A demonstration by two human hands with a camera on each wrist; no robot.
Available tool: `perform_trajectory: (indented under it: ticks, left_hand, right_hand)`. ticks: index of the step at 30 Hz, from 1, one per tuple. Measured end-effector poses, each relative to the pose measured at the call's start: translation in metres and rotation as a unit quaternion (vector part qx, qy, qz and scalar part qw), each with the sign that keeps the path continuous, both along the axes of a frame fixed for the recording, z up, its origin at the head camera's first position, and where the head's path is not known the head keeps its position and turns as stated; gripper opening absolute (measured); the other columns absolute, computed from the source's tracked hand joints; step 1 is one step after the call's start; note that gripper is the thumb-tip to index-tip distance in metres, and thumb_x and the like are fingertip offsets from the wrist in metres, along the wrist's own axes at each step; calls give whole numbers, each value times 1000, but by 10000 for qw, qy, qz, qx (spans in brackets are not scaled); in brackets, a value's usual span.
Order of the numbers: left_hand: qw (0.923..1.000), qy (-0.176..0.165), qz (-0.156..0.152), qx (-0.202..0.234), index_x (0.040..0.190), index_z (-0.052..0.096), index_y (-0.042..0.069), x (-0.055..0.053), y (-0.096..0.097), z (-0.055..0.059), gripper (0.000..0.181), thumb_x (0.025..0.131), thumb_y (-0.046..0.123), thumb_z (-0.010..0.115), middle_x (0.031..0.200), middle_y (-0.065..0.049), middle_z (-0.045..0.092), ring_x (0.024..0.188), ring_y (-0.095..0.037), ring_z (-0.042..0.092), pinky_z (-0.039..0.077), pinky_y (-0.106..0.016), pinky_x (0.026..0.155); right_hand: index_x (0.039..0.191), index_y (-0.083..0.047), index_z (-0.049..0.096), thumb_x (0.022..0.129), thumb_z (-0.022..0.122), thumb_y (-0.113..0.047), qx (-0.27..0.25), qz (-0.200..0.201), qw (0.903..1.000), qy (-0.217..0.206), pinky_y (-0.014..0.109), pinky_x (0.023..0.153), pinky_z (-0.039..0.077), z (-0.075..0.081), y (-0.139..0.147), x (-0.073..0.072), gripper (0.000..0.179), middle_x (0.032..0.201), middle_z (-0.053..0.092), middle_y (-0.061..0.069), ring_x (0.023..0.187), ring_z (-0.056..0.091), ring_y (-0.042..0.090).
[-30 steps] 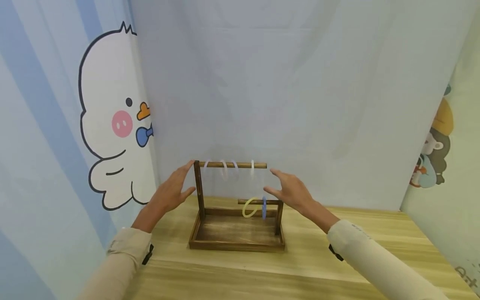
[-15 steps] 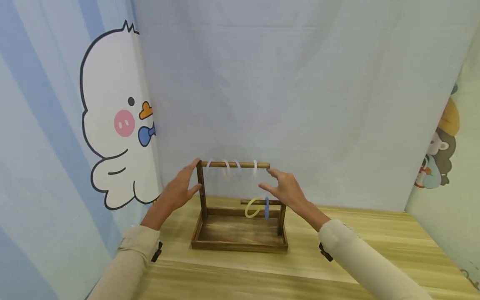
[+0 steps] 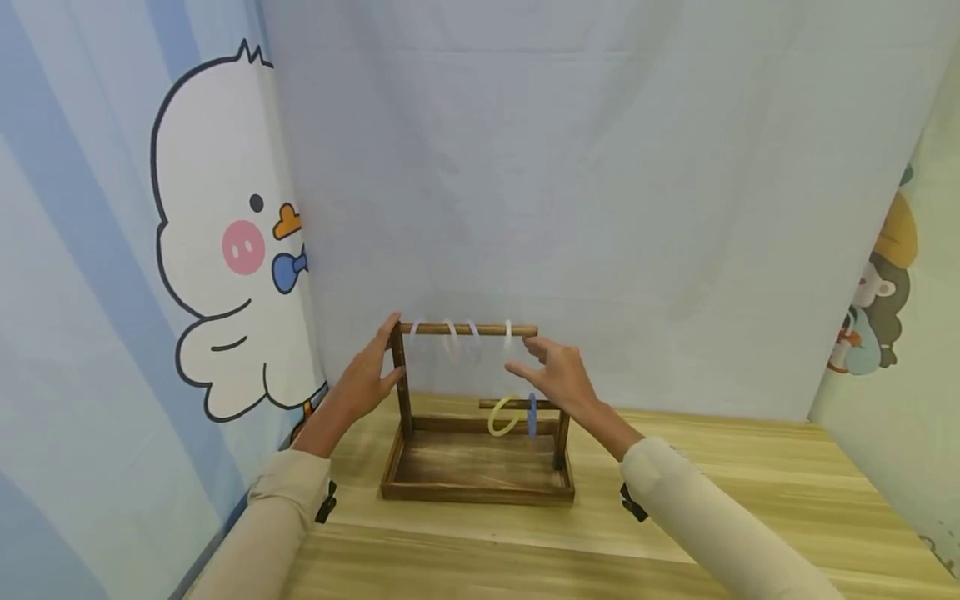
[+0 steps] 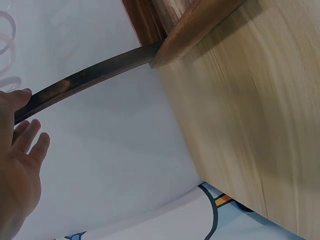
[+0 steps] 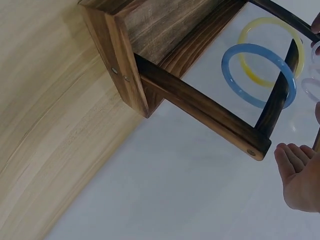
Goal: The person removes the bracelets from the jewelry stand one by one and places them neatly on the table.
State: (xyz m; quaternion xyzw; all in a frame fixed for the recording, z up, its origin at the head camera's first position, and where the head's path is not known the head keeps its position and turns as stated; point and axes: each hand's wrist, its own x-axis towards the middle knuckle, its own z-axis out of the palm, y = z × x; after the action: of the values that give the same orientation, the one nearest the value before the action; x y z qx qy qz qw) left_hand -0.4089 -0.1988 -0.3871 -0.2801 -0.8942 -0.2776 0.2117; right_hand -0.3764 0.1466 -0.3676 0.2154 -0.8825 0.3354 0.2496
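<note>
Right hand (image 3: 559, 372) shifted inward near upper bar (image 3: 491, 330), left hand (image 3: 366, 379) at post (image 3: 404, 404), both spread

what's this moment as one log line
left hand: at tall post; right hand: near upper bar; upper bar: four rings; lower bar: yellow ring, blue ring

Left hand (image 4: 19, 180): cut off in the left wrist view; the top of the post (image 4: 95, 76) is covered.
Right hand (image 5: 302, 182): cut off in the right wrist view; contact with the upper bar (image 3: 491, 330) cannot be told.
Pale rings (image 3: 508, 337): lower curves are blurred.
Wall marking (image 3: 928, 546): too faint to be read.
</note>
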Motion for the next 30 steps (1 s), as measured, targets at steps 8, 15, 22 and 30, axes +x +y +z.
perform_trajectory:
  ticks: [8, 15, 22, 30]
  left_hand:
    - [9971, 69, -378, 655, 167, 11, 16, -5, 1, -7, 95, 95, -10, 68, 141, -33, 55, 114, -49, 67, 60, -54, 94]
    - [9953, -36, -394, 878, 166, 16, 20, -8, 3, -10, 96, 94, -11, 70, 134, -30, 63, 106, -46, 72, 64, -51, 87]
    - [9938, 34, -433, 1020, 163, 23, 17, -5, 4, -9, 91, 91, -14, 71, 126, -31, 67, 107, -46, 71, 64, -49, 88]
    - [9936, 93, -470, 1021, 162, 24, 17, -5, 6, -8, 91, 91, -15, 71, 126, -31, 67, 107, -45, 71, 64, -49, 89]
  right_hand:
    - [122, 6, 71, 90, 85, -19, -601, 314, 9976, 154, 49, 90, 63, -3, -13, -2, 43, 117, 72, 27, 105, 74, 40]
    - [122, 6, 72, 90, 84, -14, -913, 416, 9949, 145, 45, 90, 64, -4, -18, -1, 40, 118, 73, 24, 107, 73, 38]
    - [124, 6, 71, 95, 78, -11, -987, 578, 9933, 133, 44, 89, 64, -6, -21, 0, 34, 117, 73, 25, 107, 74, 35]
    - [122, 5, 71, 98, 72, -5, -1231, 724, 9897, 123, 40, 88, 64, -9, -22, -3, 26, 114, 75, 24, 105, 75, 33]
